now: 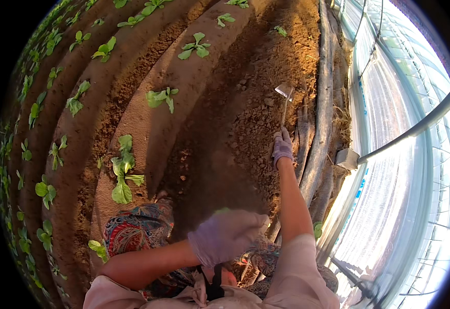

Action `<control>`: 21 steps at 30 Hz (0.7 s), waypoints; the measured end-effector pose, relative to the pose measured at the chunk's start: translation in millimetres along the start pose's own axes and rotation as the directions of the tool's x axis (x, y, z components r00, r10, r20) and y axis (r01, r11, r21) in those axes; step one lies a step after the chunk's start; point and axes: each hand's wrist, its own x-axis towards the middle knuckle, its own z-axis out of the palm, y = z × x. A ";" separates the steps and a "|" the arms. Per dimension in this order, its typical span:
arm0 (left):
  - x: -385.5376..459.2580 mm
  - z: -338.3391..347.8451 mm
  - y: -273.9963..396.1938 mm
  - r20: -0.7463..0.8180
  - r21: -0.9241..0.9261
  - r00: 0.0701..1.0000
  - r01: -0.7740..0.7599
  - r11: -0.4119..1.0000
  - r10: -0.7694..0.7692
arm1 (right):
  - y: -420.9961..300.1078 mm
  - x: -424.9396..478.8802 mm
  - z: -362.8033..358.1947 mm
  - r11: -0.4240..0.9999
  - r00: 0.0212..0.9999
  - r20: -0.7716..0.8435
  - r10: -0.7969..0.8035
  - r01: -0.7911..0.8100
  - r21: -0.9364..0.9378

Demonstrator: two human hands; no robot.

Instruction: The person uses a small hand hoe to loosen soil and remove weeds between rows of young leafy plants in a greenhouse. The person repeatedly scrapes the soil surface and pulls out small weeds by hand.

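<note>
My right hand (282,146), in a pale glove, is closed round the handle of a small hand hoe (284,92). The hoe's metal blade points away from me, over crumbly soil (252,112) beside the plastic edging. Close to my body, above my knees, my left hand (230,235) is gloved and blurred, its fingers curled. A bit of green shows behind that hand; whether the hand holds anything cannot be told. To the left, leafy seedlings (123,166) stand in a film-covered bed (132,119).
More mulched rows with seedlings (45,191) curve away on the left. A long rolled plastic sheet or pipe (323,96) runs along the right, by a concrete block (347,158), a slanting metal pole (414,129) and the greenhouse's plastic wall (387,154). A small seedling (281,31) grows ahead.
</note>
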 end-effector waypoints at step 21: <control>6.3 5.5 7.3 0.003 0.110 1.000 -0.015 0.994 0.015 | 145.1 -54.2 -59.0 0.978 0.978 -0.028 -0.208 0.209 0.022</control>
